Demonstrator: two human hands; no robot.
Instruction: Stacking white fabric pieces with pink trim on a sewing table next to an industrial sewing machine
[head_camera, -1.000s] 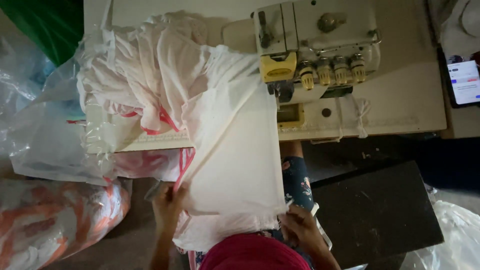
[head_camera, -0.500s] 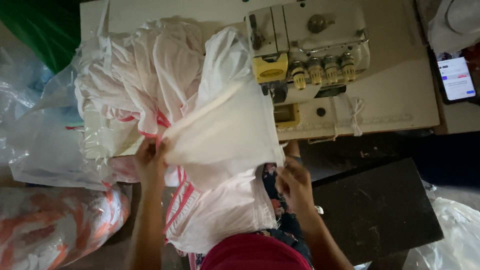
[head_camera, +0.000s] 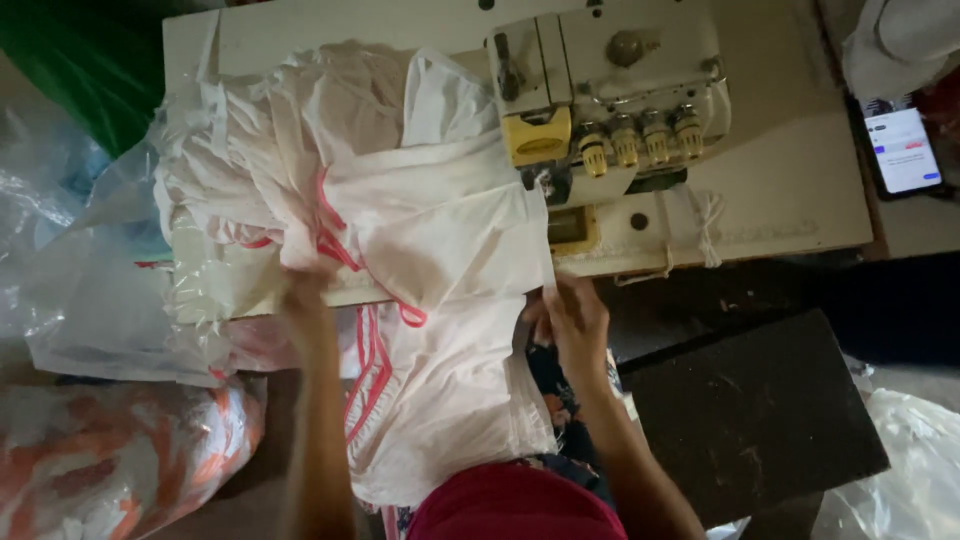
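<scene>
The white cloth with pink trim was spread across the middle of the frame, draped over the front edge of the sewing table and hanging down toward the bottom centre. Its upper part was bunched into a heap at the upper left of the table, and its right edge was laid just beside the overlock sewing machine, which was seen at the upper centre with a yellow front panel and a row of tension knobs.

The left hand was found at the left of centre, fingers closed on a fold of the cloth at the table's front edge, beside the pink trim. The right hand was placed just right of centre, below the machine, with its fingers pinched narrow on the cloth's right edge; the grip itself was partly hidden by the fabric.

A phone with a lit screen was seen lying at the upper right edge. Clear plastic bags were piled at the left, and a bundle of orange-and-white fabric was wrapped in plastic at the lower left. A dark board was seen at the lower right, under the table's edge.
</scene>
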